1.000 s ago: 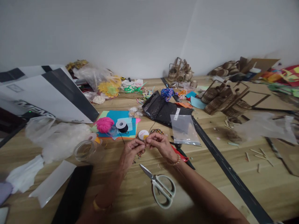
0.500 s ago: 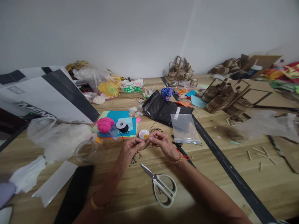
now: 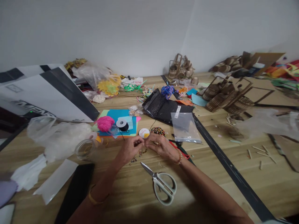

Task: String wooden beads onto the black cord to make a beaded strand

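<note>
My left hand [image 3: 129,147] and my right hand [image 3: 163,147] meet fingertip to fingertip, both pinched closed; whatever is between them is too small to make out. A thin dark cord [image 3: 153,125] runs toward the right hand's knuckles. Just beyond that hand lies a coil of multicoloured beads [image 3: 158,131]. Small loose-looking beads [image 3: 133,160] lie below the fingertips. A round white container [image 3: 144,133] with a yellow patch stands right behind the hands. Scissors with pale handles [image 3: 161,185] lie in front, their blades slightly apart.
A black thread spool [image 3: 122,124] and pink yarn [image 3: 105,124] rest on coloured paper [image 3: 133,112]. Right of them are a black padded envelope [image 3: 158,107], a clear bag [image 3: 187,127] and small woven baskets [image 3: 215,96]. A clear jar [image 3: 86,150] stands left.
The right hand has shifted slightly down, its fingers more bunched, uncovering more of the bead coil. My left hand has turned a little, still meeting the right at the fingertips.
</note>
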Available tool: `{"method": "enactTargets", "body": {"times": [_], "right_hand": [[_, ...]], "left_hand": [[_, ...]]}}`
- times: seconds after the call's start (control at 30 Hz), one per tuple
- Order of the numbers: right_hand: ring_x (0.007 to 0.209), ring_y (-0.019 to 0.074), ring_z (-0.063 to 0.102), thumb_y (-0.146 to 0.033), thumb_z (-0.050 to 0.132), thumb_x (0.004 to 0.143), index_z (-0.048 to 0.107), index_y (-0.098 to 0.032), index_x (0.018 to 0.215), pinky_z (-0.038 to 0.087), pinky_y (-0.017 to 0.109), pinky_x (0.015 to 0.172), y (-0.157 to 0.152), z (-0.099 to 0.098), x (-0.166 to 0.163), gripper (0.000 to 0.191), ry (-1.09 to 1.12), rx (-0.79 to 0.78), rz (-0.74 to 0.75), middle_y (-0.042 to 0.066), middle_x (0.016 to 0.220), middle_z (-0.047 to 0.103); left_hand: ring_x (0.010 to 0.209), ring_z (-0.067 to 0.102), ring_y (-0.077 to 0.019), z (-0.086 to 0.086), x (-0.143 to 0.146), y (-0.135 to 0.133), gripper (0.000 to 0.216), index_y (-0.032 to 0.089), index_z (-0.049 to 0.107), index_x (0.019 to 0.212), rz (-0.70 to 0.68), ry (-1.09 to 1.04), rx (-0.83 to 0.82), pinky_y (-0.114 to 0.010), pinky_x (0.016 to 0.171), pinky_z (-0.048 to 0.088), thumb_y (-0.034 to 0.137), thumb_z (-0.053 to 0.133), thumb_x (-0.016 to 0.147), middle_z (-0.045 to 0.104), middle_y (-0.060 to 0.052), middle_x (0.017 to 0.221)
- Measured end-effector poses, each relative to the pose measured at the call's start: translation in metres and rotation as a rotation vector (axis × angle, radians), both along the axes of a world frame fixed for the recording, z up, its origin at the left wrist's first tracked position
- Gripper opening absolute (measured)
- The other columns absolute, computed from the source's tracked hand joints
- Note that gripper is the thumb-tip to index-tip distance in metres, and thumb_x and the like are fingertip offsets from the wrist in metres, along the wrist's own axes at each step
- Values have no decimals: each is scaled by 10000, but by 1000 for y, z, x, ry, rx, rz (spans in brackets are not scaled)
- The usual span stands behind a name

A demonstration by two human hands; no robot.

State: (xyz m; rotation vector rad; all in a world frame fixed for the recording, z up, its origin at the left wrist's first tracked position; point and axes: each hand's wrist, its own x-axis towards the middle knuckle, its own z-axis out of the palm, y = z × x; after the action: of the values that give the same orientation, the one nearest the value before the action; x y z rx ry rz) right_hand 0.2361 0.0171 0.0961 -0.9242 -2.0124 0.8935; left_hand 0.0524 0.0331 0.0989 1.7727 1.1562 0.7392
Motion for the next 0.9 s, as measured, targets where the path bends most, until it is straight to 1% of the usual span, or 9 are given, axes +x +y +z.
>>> {"method": "enactTargets", "body": {"times": [0.07,0.17,0.33,0.47,0.57,0.67,0.77,0.9], "right_hand": [[730,140,587,-241,565,882,654,-145,798,455,254,700,0,-1,0,155,5,-36,-26,40,795,645],[725,148,590,-299,580,872,666,-150,786,450,263,693,1,-1,1,192,66,-90,-28,44,792,656],[717,158,579,-397,652,810,677,-157,745,451,282,691,3,-3,-1,250,293,-230,-62,37,748,645],[663,138,556,-411,711,744,676,-160,715,451,268,649,6,-8,-3,255,481,-372,-99,20,698,633],[632,125,544,-397,738,710,673,-163,689,449,256,625,6,-10,-6,244,552,-441,-143,8,668,626],[642,131,567,-381,753,692,670,-163,677,464,267,649,4,-10,-9,234,601,-477,-151,11,680,645],[604,130,564,-379,742,703,662,-163,670,464,271,626,4,-10,-10,233,634,-487,-127,8,645,638],[569,122,535,-389,747,688,662,-166,665,443,264,596,6,-13,-9,240,639,-501,-146,0,619,617]], "left_hand": [[561,523,-120,1,0,0,71,157,623,677,-2,1,-21,-213,542,395,205,575,700,585,21,577],[547,514,-118,1,0,0,70,161,630,656,8,-44,-56,-211,529,386,219,613,690,586,19,566],[571,542,-128,-3,-2,1,103,162,659,672,11,-214,-145,-224,551,418,264,660,686,624,-1,611],[616,561,-139,-7,-2,1,144,168,669,691,43,-302,-217,-239,604,443,309,694,684,636,-5,632],[706,584,-156,-15,0,-1,168,174,677,714,85,-364,-231,-248,683,456,338,707,690,660,-21,714],[759,594,-150,-28,3,-3,200,172,672,758,96,-444,-272,-245,754,448,372,674,742,665,-26,772],[721,587,-140,-39,7,-6,232,156,640,763,75,-557,-333,-244,725,450,387,661,761,647,-21,733],[667,605,-150,-40,10,-10,267,150,591,795,55,-687,-456,-258,634,471,407,657,767,644,-24,700]]}}
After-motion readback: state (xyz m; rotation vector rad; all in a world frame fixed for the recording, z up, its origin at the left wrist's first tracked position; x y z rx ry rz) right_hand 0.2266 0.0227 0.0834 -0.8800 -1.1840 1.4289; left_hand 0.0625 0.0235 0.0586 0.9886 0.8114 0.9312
